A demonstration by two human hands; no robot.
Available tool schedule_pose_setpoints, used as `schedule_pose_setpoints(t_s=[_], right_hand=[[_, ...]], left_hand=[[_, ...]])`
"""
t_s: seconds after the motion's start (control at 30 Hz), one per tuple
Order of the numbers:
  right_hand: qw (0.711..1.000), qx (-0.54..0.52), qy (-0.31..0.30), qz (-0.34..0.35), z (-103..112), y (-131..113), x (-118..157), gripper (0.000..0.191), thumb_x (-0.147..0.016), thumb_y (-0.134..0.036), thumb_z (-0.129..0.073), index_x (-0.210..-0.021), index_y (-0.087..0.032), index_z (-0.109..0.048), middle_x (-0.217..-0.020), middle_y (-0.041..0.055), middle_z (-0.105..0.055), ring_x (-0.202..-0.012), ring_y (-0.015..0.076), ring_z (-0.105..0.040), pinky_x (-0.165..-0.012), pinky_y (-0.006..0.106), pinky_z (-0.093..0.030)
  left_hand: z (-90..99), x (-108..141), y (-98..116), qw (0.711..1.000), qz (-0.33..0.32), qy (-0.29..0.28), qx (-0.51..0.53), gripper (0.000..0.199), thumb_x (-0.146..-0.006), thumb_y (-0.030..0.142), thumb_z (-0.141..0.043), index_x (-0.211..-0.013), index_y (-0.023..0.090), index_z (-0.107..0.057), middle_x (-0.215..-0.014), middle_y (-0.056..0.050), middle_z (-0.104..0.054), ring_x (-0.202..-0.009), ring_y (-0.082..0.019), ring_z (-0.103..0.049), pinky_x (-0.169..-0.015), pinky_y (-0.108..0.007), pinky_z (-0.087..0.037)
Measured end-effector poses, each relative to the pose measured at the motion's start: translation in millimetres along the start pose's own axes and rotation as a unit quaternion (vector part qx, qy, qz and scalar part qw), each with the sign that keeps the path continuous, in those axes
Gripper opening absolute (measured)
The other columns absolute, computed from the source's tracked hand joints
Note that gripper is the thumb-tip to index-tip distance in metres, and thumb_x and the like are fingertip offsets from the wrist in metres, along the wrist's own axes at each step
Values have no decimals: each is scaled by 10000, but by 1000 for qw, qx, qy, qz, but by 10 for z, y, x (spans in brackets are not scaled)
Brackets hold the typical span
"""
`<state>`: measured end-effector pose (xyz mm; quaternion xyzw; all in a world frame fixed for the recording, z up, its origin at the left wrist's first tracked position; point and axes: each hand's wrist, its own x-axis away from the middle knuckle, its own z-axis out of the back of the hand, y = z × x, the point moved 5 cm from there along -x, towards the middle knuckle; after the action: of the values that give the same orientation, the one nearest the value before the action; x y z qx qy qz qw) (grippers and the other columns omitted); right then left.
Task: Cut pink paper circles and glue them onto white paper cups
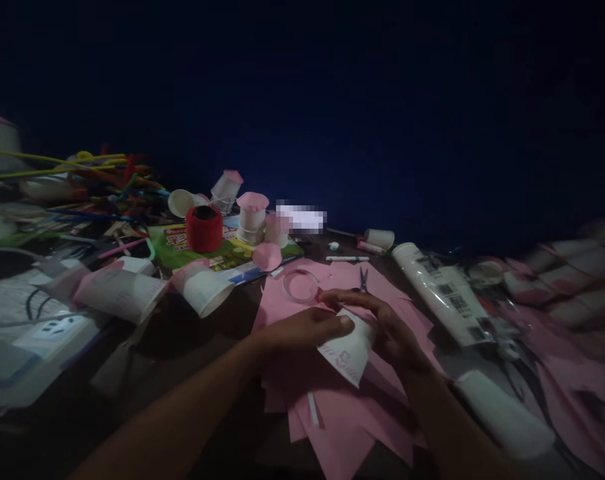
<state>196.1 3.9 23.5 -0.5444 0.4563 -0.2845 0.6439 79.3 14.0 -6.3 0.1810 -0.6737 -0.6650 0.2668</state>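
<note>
A white paper cup [350, 350] with pink marks is tilted between my two hands, above a pile of pink paper sheets [340, 433]. My left hand [307, 328] grips it from the left, with the thumb lying on its side. From the right, my right hand [395, 333] holds the cup, its fingers reaching behind and over the top. A roll of clear tape [301, 285] lies on the pink paper just beyond my hands. Scissors [364, 280] and a marker [347, 259] are behind them.
Paper cups with pink tops [252, 217] and a red roll [204, 229] stand on a green packet at the back left. Colourful pipe cleaners [127, 173] and a power strip [47, 340] are at left. Wrapped cups [442, 293] and a loose cup [505, 413] lie at right.
</note>
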Motion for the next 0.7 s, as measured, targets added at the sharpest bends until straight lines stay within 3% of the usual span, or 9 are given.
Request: schedule_pose_setpoints(t_s=[0.23, 0.47, 0.6, 0.7], right_hand=[[999, -29, 41, -11, 48, 108, -32, 437, -856, -472, -376, -1046, -169, -626, -1149, 127, -590, -1099, 296, -509, -951, 463, -362], [997, -12, 62, -33, 49, 170, -33, 396, -882, -397, -358, -1049, -167, -634, -1112, 115, -620, -1071, 274, -536, -912, 426, -403], [998, -11, 54, -33, 16, 165, -32, 420, -856, -466, -390, -1031, -183, -646, -1117, 104, -625, -1101, 276, -522, -963, 439, -365], [994, -73, 71, -42, 43, 146, -44, 571, -820, -613, -314, -1172, -235, -557, -1252, 82, -545, -1184, 275, -456, -979, 460, -349]], left_hand=[[30, -30, -2, 998, 4, 50, 46, 473, -813, 549, -434, -915, 122, -612, -801, -47, -575, -691, -126, -486, -632, -255, -370], [60, -34, -3, 996, 13, 74, -40, 512, -807, 581, -393, -830, 119, -610, -765, -61, -586, -682, -151, -511, -602, -267, -374], [77, -44, -14, 996, 18, 76, -51, 495, -790, 590, -410, -773, 137, -607, -716, -42, -580, -643, -144, -500, -567, -254, -358], [106, -38, -18, 995, 27, 82, -40, 518, -763, 628, -421, -789, 146, -609, -741, -44, -587, -679, -152, -508, -581, -252, -358]])
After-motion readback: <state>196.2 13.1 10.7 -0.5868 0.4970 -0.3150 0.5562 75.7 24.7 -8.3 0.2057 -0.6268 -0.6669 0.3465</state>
